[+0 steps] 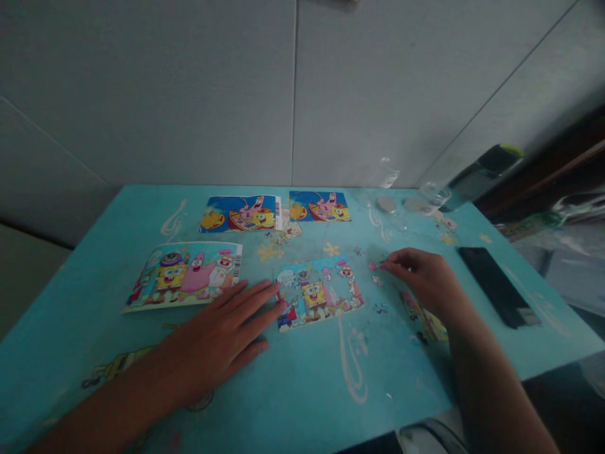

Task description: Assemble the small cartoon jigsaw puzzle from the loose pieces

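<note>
Small cartoon jigsaw puzzle (319, 293) was nearly complete, gaps remaining; left hand (222, 337) lay flat steadying it, right hand (423, 277) pinched a loose pink piece (374, 266).

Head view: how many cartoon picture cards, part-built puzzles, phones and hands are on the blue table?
Cartoon picture cards: 3
Part-built puzzle: 1
Black phone: 1
Hands: 2, left hand, right hand
Total: 7
</note>
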{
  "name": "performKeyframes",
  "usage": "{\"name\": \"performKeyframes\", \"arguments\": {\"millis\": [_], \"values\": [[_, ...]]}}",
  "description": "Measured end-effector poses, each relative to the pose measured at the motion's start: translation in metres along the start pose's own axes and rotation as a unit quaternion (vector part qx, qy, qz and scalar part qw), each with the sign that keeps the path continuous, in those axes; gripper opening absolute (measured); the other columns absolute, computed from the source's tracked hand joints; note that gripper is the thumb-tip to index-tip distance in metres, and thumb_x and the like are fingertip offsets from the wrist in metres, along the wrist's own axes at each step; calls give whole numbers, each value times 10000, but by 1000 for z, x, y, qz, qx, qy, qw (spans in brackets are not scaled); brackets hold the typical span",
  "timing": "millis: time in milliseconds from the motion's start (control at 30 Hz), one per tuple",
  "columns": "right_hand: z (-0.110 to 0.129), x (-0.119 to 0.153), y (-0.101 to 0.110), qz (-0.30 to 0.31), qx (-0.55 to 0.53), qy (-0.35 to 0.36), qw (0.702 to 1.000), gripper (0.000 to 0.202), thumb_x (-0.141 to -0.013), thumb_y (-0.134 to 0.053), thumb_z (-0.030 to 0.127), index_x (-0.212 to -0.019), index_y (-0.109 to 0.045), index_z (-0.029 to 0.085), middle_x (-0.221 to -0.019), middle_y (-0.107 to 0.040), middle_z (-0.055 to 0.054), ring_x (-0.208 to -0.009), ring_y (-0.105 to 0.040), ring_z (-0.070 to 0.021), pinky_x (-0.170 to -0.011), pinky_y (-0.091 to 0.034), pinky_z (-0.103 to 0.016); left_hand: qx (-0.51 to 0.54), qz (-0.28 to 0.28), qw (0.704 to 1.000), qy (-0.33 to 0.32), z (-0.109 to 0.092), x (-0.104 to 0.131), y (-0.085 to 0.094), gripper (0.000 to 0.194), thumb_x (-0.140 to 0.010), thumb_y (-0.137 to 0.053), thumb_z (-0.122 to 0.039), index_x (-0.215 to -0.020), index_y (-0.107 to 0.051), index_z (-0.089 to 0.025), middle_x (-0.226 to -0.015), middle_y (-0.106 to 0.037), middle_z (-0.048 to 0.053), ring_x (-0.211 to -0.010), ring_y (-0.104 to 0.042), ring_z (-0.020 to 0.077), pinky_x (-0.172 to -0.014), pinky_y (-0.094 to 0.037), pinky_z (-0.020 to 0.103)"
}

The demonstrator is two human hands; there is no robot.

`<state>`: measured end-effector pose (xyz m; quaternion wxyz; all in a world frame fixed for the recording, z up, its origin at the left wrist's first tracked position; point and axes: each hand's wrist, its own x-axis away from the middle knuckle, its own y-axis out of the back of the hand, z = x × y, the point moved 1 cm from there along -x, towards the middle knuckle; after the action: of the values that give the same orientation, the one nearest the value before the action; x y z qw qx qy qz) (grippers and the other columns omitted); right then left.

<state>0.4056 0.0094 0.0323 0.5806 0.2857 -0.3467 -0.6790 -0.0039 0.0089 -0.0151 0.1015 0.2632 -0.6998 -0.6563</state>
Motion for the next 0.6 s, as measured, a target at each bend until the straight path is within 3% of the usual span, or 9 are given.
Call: {"name": "performKeyframes", "arguments": {"millis": [133, 267, 600], "values": [[33, 15, -19, 91, -138, 47, 985, 235, -892, -734, 439, -910, -783, 210, -839, -784, -38, -733, -690, -185, -667, -537, -293, -2, 14, 1000, 11, -1, 0, 0, 496, -1110, -460, -381, -1598, -418, -306, -1669, -389, 46, -1513, -395, 243, -1308, -194, 457], [54, 28, -40, 159, -133, 70, 976, 164, -917, -712, 355, -968, -810, 234, -909, -807, -20, -771, -706, -183, -693, -548, -288, 6, 33, 999, 20, -2, 0, 1, 540, -1103, -480, -405, -1624, -360, -333, -1676, -377, 42, -1510, -402, 256, -1301, -218, 482], [54, 26, -46, 163, -108, 76, 978, 177, -923, -664, 291, -984, -820, 233, -953, -828, -19, -795, -743, -200, -733, -561, -307, 26, 25, 999, 22, -2, -1, 0, 524, -1110, -460, -406, -1620, -370, -329, -1665, -397, 51, -1512, -404, 265, -1299, -224, 494]]}}
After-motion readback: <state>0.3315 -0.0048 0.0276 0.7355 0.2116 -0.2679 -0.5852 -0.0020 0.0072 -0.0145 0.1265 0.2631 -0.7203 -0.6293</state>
